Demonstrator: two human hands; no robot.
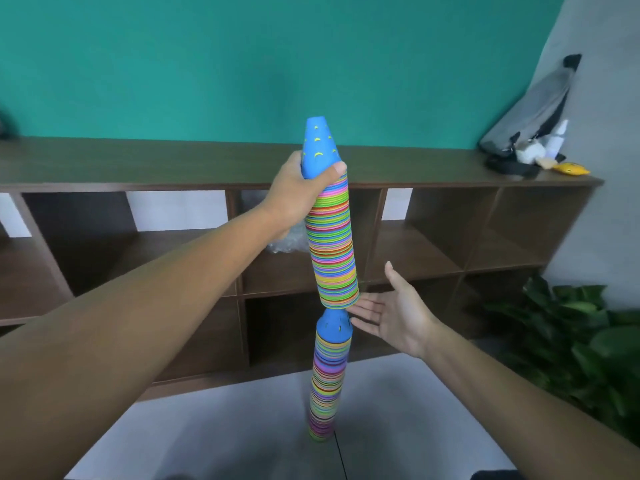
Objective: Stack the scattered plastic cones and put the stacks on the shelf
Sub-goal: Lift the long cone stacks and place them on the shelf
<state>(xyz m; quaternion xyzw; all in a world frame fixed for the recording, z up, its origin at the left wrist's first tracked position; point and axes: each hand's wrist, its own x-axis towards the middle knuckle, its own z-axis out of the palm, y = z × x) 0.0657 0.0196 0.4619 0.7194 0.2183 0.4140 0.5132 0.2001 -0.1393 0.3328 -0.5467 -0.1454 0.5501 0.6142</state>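
Cones in an upper stack, gripped by the left hand, meet a lower stack at frame centre; right hand open, fingers spread, before the shelf.

The left hand, arm stretched forward and up from the lower left, has its fingers wrapped tight around the upper cone stack just below its blue tip. The right hand lies open, palm up, fingers spread, beside that stack's lower end.
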